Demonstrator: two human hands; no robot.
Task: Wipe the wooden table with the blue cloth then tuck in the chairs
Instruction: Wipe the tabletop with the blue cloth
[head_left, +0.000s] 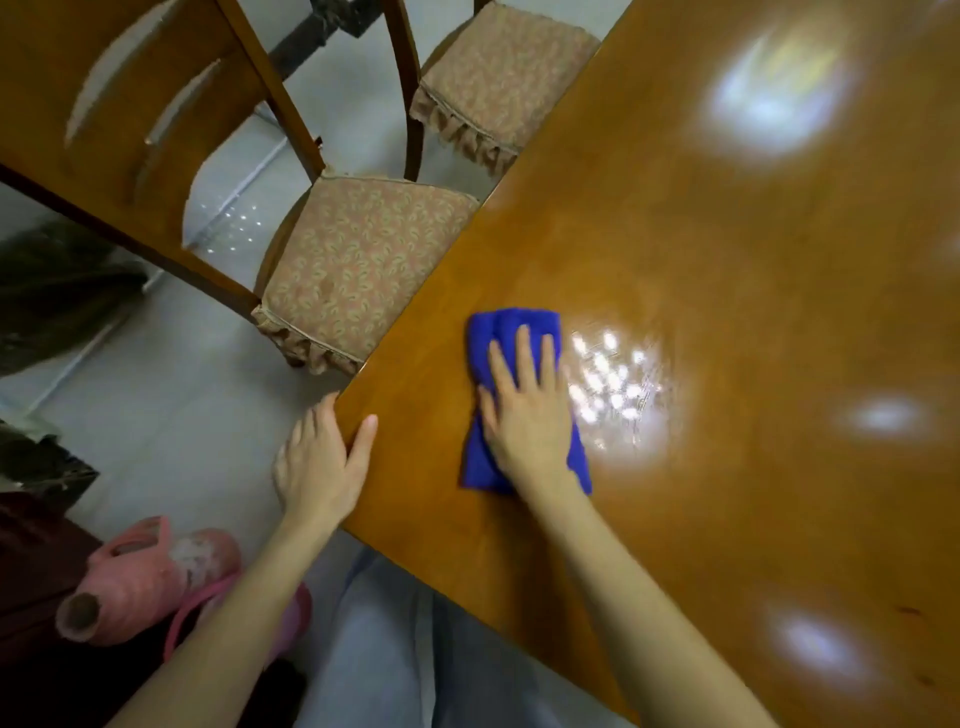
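The wooden table (727, 270) fills the right half of the view, its corner near the lower middle. A folded blue cloth (498, 332) lies on it close to that corner. My right hand (524, 405) presses flat on the cloth with straight fingers. My left hand (322, 457) rests on the table's corner, thumb on top and fingers over the edge. Two wooden chairs with patterned seat cushions stand pulled out along the table's left side: the nearer chair (358, 265) and the farther chair (498, 78).
Grey tiled floor (182, 374) lies left of the table. A pink plastic watering can (156, 577) stands at the lower left beside a dark piece of furniture (31, 571). My light-trousered legs are under the table edge.
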